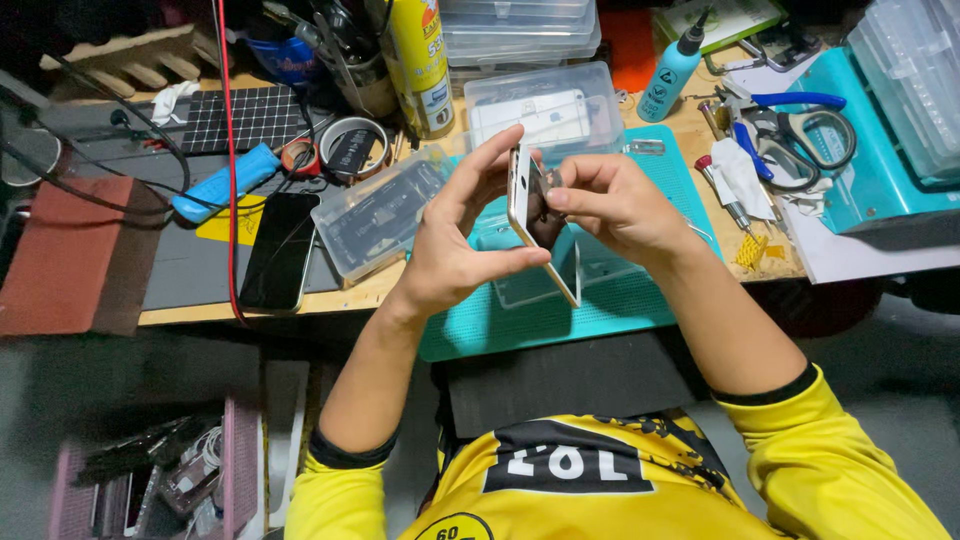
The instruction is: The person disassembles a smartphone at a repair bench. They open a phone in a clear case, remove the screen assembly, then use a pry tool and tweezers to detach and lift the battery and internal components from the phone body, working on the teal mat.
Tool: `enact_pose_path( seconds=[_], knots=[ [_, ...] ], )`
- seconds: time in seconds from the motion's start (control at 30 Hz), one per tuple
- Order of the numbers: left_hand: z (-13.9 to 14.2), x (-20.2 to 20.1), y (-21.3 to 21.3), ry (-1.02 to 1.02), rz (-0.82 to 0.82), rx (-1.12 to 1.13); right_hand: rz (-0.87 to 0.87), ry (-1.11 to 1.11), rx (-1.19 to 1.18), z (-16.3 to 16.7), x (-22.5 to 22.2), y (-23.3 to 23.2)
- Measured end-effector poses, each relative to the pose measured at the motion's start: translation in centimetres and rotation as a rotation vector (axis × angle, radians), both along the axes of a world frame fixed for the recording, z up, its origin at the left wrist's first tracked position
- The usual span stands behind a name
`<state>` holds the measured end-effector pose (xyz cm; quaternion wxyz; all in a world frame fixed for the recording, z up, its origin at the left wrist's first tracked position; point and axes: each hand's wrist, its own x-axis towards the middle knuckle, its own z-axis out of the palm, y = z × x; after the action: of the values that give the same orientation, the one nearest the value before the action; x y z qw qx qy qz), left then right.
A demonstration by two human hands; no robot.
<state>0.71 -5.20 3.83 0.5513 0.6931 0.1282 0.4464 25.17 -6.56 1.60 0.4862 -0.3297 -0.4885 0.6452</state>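
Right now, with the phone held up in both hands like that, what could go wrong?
1. The phone is held on edge above the teal mat, pinched by the left hand; if the grip slips, it may drop.
2. The right hand has its fingertips inside the opened phone; a rough pull might damage its parts.
3. The bench is crowded: an elbow could knock the clear plastic box beside the left hand.

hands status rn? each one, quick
Left hand: closed on the white phone, gripping its edges, held above the teal mat.
Right hand: fingertips pinched at the phone's open face; what they hold cannot be told.
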Motion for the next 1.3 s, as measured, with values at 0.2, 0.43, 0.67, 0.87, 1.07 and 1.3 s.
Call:
enact_pose_path(
  seconds=[0.2, 0.43, 0.67, 0.87, 1.07, 1.3],
  knots=[
    [-0.5, 0.5, 0.2, -0.038, 0.068, -0.106, -0.308, -0.289, 0.381, 3.0, -0.6, -2.2],
    [-1.3, 1.1, 0.3, -0.062, 0.075, -0.198, -0.346, -0.426, 0.498, 4.8, -2.2, -4.7],
    [-1.8, 1.1, 0.7, -0.095, 0.056, -0.232, -0.341, -0.416, 0.433, 4.6, -3.0, -4.2],
    [-1.5, 0.9, 0.7, -0.040, 0.048, -0.167, -0.334, -0.437, 0.423, 4.4, -3.0, -4.2],
    [-1.0, 1.2, 0.5, 0.016, 0.119, -0.108, -0.370, -0.449, 0.435, 4.2, -3.0, -4.4],
    [-0.6, 1.3, 0.2, 0.064, 0.172, -0.057, -0.399, -0.429, 0.414, 3.8, -3.0, -4.4]
  ],
)
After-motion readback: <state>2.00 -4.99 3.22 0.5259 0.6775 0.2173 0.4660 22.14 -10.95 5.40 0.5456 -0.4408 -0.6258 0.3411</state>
